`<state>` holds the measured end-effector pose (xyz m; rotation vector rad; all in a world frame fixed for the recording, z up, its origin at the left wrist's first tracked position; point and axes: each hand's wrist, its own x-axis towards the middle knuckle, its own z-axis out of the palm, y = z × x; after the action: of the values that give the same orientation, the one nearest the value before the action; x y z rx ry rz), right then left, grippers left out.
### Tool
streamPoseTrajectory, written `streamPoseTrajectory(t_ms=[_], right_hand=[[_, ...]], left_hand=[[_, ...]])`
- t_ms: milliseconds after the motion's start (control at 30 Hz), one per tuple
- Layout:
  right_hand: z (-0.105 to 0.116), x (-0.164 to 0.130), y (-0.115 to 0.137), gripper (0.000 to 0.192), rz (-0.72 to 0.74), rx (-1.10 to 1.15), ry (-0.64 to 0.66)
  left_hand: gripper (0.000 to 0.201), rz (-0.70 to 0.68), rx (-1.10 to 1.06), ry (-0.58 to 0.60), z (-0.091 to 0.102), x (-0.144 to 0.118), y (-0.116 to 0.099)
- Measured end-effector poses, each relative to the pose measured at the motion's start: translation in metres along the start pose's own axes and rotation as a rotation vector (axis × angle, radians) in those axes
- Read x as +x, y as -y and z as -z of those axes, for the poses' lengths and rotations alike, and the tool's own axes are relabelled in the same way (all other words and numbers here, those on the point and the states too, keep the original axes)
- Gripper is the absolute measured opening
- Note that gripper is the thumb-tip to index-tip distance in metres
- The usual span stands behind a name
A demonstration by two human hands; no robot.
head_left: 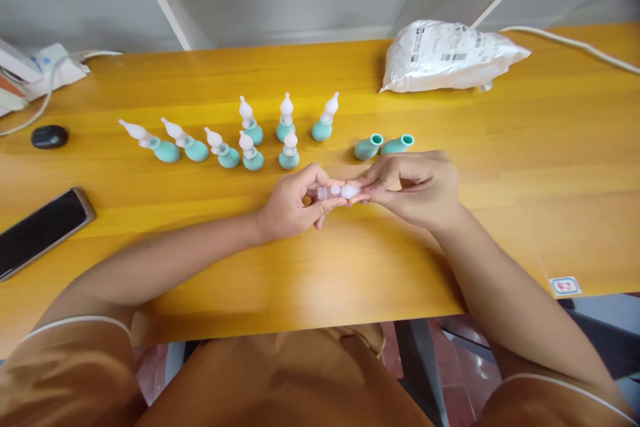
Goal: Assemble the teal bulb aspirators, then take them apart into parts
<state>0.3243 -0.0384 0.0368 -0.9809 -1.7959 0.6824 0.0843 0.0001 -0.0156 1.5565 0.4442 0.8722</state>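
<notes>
My left hand [293, 203] and my right hand [417, 187] meet at the middle of the wooden table [320, 280]. Together they pinch a small clear plastic tip [340, 191] between the fingertips. Just beyond my right hand lie two teal rubber bulbs [384, 145] on their sides, with no tips. Behind my left hand stand several assembled pieces [250, 137], each a teal bulb with a white tip; some are upright, those on the left lean over.
A white plastic bag [445, 57] lies at the back right. A black phone [40, 230] rests at the left edge, a dark mouse [49, 137] beyond it, and white cables [50, 80] at the far left. A white cord [575, 43] runs at the back right.
</notes>
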Motion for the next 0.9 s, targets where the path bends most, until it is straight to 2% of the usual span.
streamPoseTrajectory(t_ms=[133,267,500,700,800,900], right_hand=[[0.004,0.004,0.003,0.020,0.114,-0.033,0.028],[0.008,0.008,0.008,0.009,0.101,-0.132,0.044],[0.008,0.006,0.000,0.019,0.085,-0.223,0.145],[0.006,0.005,0.004,0.014,0.214,-0.360,0.184],[0.005,0.004,0.006,0.013,0.225,-0.422,0.182],[0.010,0.003,0.006,0.017,0.203,-0.419,0.198]], left_hand=[[0.037,0.021,0.002,-0.015,-0.002,0.003,0.001],[0.038,0.010,-0.030,-0.028,-0.003,0.010,0.000],[0.029,-0.013,-0.059,0.052,0.001,0.011,-0.003],[0.033,0.047,-0.061,0.125,0.003,0.010,-0.003],[0.032,0.058,-0.037,0.124,0.002,0.009,-0.004],[0.027,-0.008,0.019,0.079,0.001,0.010,-0.005]])
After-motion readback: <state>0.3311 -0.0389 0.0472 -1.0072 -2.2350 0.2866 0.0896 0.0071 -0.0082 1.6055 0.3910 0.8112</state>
